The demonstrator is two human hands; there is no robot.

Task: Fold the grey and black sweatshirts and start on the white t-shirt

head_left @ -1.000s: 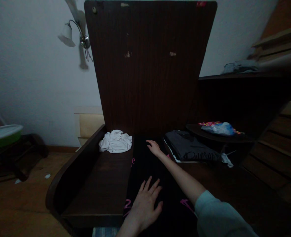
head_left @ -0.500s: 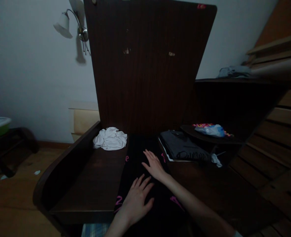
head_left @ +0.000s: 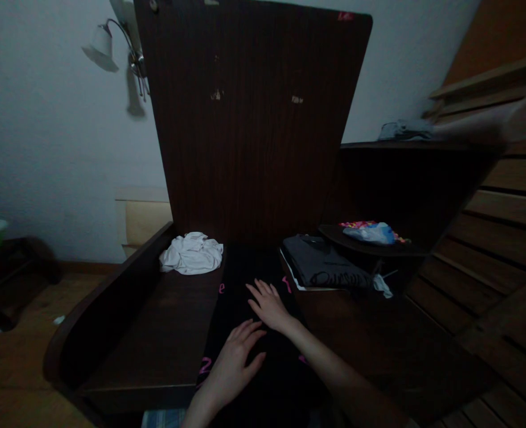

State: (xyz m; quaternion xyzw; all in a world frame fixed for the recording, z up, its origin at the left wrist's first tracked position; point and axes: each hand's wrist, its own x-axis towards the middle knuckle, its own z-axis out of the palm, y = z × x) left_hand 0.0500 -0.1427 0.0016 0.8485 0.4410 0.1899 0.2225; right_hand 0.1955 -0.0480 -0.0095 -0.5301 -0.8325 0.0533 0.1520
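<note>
A black cloth garment [head_left: 254, 264] with pink lettering lies lengthwise on the dark wooden desk [head_left: 156, 339], its near end running down toward me. My left hand [head_left: 236, 362] rests on its near part, fingers stretched and thumb apart. Just beyond and to the right, my right hand [head_left: 267, 304] lies flat on the same cloth with its fingers spread. Neither hand grips anything. What kind of garment it is, I cannot tell.
A crumpled white cloth [head_left: 192, 254] sits at the back left of the desk. At the back right is a folded dark grey garment [head_left: 323, 261], below a small shelf [head_left: 405, 248] bearing a plastic packet [head_left: 372, 232]. A raised side board [head_left: 106, 297] edges the left.
The view has turned slightly right, so everything sits further left. My right hand has come a little nearer to my left on the black cloth.
</note>
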